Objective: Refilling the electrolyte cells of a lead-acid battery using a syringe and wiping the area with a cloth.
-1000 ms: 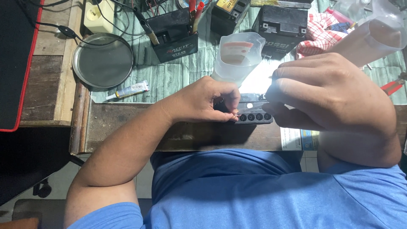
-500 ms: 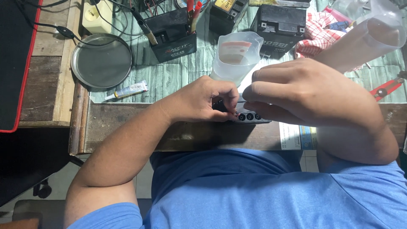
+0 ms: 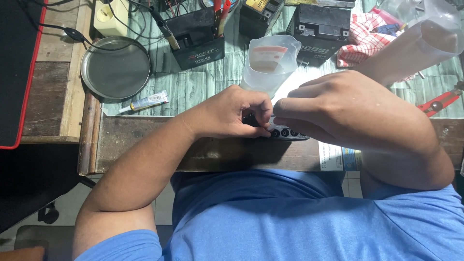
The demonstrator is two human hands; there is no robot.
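A worn wooden workbench with green-patterned covering, over seemingly grey floor.

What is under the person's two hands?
A black strip with round holes lies under the left hand and right hand. Most of it is covered, so I cannot tell what it is.

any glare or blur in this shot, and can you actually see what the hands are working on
Head view: bright glare washes out the tabletop behind the translucent jug; overall focus is sharp; the left hand and right hand shade and mostly cover the black strip, so the fingertip contact is hidden.
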